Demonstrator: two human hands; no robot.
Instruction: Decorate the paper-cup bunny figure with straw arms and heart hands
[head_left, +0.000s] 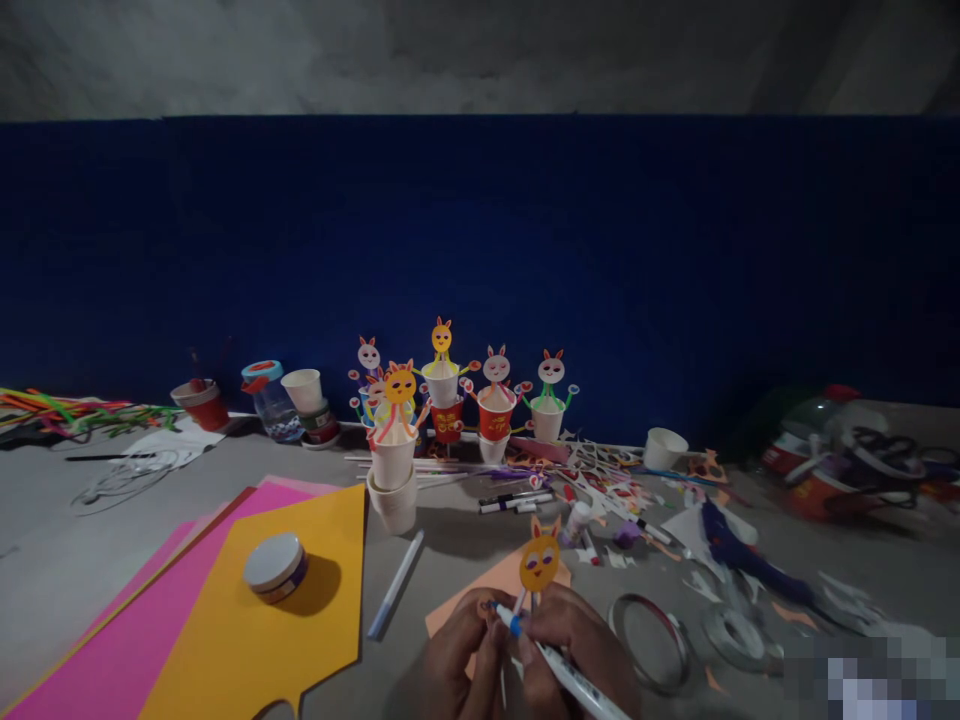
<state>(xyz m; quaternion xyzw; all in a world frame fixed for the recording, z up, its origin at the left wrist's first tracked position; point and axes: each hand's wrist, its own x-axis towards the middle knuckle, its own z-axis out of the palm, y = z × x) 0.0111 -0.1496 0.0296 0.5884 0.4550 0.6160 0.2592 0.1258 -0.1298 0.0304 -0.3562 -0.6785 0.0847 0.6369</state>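
Note:
My left hand [461, 650] is closed, pinching a small orange paper piece [484, 607] that carries a dark mark. In my right hand [574, 640] is a white marker [576, 682] with a blue collar, its tip at the paper piece. An orange paper animal face [540, 566] with pointed ears and drawn eyes rises just above my hands on thin pale strips; my fingers hide how it is held. Beneath my hands lies a peach paper sheet [450, 606]. A capped marker [396, 585] rests to the left.
Paper cups with animal-face figures [496, 400] stand along the back. Orange card [330, 560] and pink card [142, 640] lie left, with a lidded jar [276, 566] on top. Rolls of tape [651, 640], paper scraps [607, 490] and a blue-handled tool [742, 560] lie right.

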